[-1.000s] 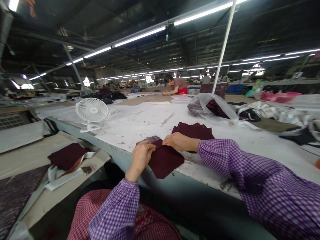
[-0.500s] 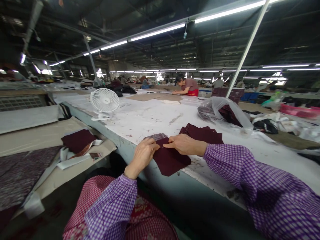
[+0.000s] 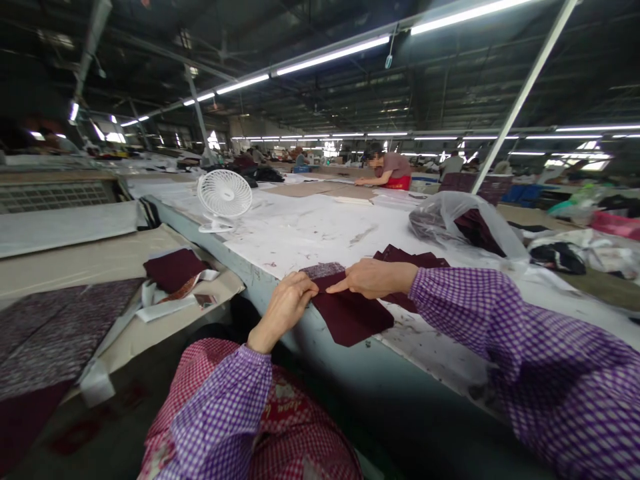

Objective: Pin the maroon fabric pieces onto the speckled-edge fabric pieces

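Just outside the worktop's (image 3: 295, 230) near edge, at far left: speckled cloth (image 3: 75, 327), dark and nubbly, spread on a tan sheet (image 3: 45, 267); then a small maroon bundle (image 3: 173, 270) with pale strips. On the worktop, by the near edge toward the left corner, a white fan (image 3: 225, 193) with a round, ribbed grille. Further right, left hand (image 3: 285, 303) nearly closed, pinching the left margin of a maroon piece (image 3: 353, 319). Laid across the near edge, partly overhanging: flat, matte cloth with clipped corners; along its far side a speckled strip (image 3: 324, 269), joined or merely beneath, impossible to say. Right hand (image 3: 375, 277) half curled, index finger outstretched onto the piece; any grip under the folded fingers not visible. Apparently mid-handling: piece positioned, crease under attention, release not yet done. Behind the right hand, a fanned stack (image 3: 413, 255) of similar cloth, finished or waiting, no telling. Beyond, a clear, crumpled plastic bag (image 3: 434, 220) with maroon contents.
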Demonstrator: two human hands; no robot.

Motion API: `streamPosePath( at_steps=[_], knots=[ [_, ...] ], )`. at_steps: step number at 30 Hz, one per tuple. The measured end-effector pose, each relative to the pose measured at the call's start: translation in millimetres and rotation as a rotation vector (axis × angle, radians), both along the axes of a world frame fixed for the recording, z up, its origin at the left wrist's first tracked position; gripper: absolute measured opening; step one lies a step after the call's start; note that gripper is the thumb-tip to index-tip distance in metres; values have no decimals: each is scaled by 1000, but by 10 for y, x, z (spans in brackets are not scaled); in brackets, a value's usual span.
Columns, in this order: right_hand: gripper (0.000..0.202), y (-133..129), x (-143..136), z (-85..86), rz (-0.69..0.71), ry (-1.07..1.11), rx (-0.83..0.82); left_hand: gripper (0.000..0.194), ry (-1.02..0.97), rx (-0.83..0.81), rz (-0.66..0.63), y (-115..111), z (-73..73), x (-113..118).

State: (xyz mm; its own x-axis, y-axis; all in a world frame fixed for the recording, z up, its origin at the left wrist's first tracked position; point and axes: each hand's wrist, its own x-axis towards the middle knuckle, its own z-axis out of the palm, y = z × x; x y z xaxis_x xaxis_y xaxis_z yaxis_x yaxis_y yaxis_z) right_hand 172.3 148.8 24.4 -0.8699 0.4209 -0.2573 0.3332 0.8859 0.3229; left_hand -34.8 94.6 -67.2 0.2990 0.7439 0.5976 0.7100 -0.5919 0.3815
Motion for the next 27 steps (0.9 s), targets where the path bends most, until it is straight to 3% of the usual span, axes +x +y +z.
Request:
streamPosePath(
  at_steps=[5, 11, 16, 22, 27],
  knots=[
    [63, -16, -66, 40, 52, -43, 11, 17, -114, -26, -49, -4, -38, -22],
    [68, -5, -164, 136, 14, -90, -82, 14, -318, -107, -97, -7, -76, -105],
    [71, -22, -208, 193, 8, -109, -111, 12, -368, -134, -71, -5, -93, -106],
    [76, -79, -258, 154, 34, -127, -32, 13, -393, -138, -43, 4, -104, -80],
    [60, -9, -163, 96, -30, 27, -50, 18, -325, -141, 75, 18, -63, 20]
  ],
)
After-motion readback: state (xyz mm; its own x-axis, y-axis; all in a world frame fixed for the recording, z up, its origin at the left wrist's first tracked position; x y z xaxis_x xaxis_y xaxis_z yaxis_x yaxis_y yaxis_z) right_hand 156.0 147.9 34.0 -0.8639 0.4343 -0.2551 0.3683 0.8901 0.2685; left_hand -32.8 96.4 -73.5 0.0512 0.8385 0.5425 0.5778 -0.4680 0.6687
